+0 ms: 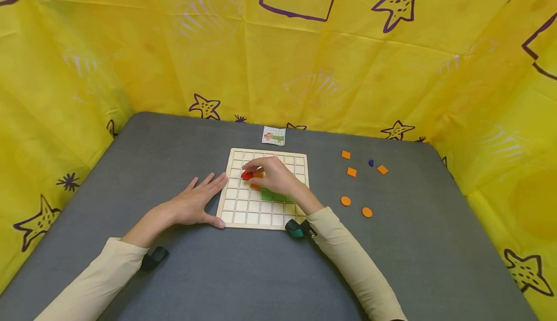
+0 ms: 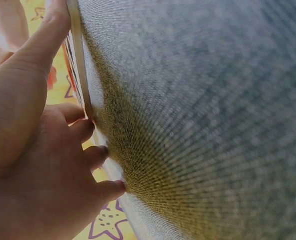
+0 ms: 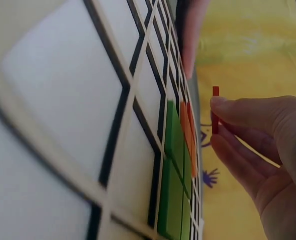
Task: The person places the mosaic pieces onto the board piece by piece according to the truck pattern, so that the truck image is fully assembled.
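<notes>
A pale wooden grid board (image 1: pixel 241 205) lies on the table. My left hand (image 1: pixel 197 202) rests beside it with fingers spread, the thumb and fingertips touching its left edge. Over the board, my right hand (image 1: pixel 276 176) pinches a thin red tile (image 3: pixel 215 111) between thumb and fingers. In the right wrist view the held tile stands off the board's surface, seen edge-on. Green tiles (image 1: pixel 271 196) and orange tiles (image 1: pixel 255 185) sit in the grid, partly hidden under the right hand. A further red tile (image 3: pixel 190 115) shows on the board beyond the orange.
Right of the board lie several loose orange pieces: square tiles (image 1: pixel 351 172) and round ones (image 1: pixel 345 200). A small dark blue piece (image 1: pixel 371 163) is among them. Behind the board lies a small printed pattern card (image 1: pixel 273 136). A yellow patterned cloth (image 1: pixel 261 69) surrounds the grey table (image 1: pixel 243 272).
</notes>
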The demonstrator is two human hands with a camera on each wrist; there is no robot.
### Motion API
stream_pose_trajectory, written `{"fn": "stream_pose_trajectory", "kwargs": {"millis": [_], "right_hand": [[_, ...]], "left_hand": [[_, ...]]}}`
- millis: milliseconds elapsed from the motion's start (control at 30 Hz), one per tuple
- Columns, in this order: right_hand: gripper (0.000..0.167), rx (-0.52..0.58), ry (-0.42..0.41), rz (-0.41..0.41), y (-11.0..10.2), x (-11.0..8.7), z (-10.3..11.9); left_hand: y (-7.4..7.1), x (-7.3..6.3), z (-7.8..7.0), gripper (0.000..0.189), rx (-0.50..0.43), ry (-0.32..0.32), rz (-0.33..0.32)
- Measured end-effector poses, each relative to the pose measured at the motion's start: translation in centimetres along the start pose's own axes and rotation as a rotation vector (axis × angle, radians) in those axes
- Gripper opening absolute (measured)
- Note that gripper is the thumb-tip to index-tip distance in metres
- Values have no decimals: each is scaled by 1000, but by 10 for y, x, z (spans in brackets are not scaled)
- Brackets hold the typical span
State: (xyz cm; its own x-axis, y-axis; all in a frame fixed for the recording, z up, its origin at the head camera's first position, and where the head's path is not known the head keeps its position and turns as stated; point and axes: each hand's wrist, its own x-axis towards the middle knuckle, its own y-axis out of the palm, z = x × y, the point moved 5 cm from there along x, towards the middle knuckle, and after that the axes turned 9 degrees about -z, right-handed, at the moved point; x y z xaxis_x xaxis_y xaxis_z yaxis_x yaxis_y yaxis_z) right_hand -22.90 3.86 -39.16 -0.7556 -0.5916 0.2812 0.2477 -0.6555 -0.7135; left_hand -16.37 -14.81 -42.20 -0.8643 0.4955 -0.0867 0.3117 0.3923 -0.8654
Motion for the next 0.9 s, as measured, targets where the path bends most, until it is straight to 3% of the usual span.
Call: {"fn": "stream_pose_trajectory", "kwargs": {"millis": [600, 900], "right_hand": [[32, -68, -4, 92, 32, 16, 13], [32, -143, -2, 91, 35, 18, 15]], "left_hand": [[0, -2, 1, 120, -16, 22, -17], [-2, -2, -1, 119, -5, 25, -19]]}}
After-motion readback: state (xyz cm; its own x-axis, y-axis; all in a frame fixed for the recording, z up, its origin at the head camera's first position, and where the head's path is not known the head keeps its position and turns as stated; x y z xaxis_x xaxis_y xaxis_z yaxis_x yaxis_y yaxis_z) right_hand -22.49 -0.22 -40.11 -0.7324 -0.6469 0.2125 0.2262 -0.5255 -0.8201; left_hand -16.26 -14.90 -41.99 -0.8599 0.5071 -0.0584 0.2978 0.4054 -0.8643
